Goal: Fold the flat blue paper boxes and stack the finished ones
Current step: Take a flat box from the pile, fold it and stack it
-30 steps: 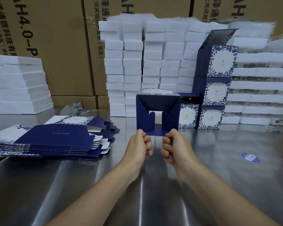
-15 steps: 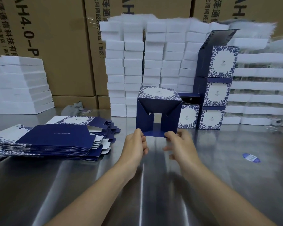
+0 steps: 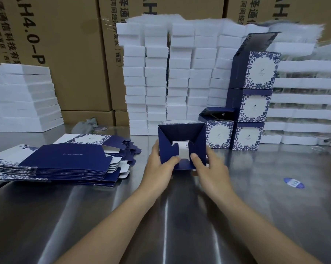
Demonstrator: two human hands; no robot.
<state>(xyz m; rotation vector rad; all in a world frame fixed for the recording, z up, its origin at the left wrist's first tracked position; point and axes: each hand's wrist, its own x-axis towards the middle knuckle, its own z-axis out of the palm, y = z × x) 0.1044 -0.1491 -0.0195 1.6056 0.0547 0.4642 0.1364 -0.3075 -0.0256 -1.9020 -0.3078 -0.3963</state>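
Two hands, one half-folded box [image 3: 181, 133] at mid-table [image 3: 84, 216].
The left hand [image 3: 157, 165] and right hand [image 3: 213, 168] each clasp one side of it, thumbs pressing its end flaps. One pile of flats [image 3: 65, 161] lies left; four finished boxes [image 3: 254, 105] stand behind right, three stacked, one beside.

bright, table glare, blurred edges

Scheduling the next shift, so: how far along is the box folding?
Done: four folded boxes stand stacked at the back right. In hand: left hand and right hand grip a fifth box, its flaps not yet closed. Left: a pile of flat boxes on the left.
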